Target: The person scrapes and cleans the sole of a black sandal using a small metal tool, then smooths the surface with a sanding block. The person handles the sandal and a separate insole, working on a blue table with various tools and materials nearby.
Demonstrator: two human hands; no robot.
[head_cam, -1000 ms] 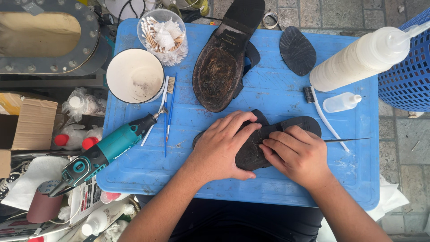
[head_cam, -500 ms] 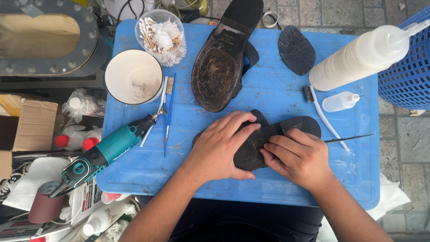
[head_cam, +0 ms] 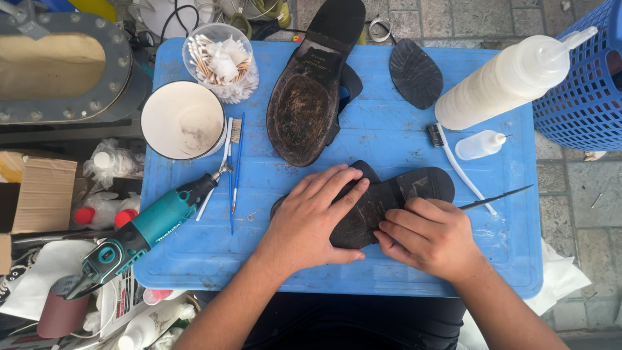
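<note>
We press both hands down on a black shoe (head_cam: 389, 201) that lies sole-up near the front of the blue tabletop (head_cam: 363, 139). Our left hand (head_cam: 314, 220) lies flat with fingers spread over the heel end. Our right hand (head_cam: 431, 236) has its fingers curled on the thin dark rubber sole at the middle. Neither grip closes around anything; both lie open and press from above.

The shoe looks light and fairly stiff through the body, while the rubber sheet on it is probably thin and bendable, so we judge it best held by pressing flat over a broad area, or by pinching at the edges of the sole. If glue is fresh there, it could slide.

A second shoe (head_cam: 311, 97) lies sole-up further back, its sole bare and rough, with a loose black sole piece (head_cam: 415, 72) to its right.

As for containers: a white cup (head_cam: 183, 120) looks almost empty, with a grey smear inside. A clear tub (head_cam: 220, 61) holds cotton swabs and wadding. A large squeeze bottle (head_cam: 512, 81) is full of creamy liquid, and the small dropper bottle (head_cam: 479, 144) beside it looks clear. A blue basket (head_cam: 576, 97) stands at the right edge.
</note>
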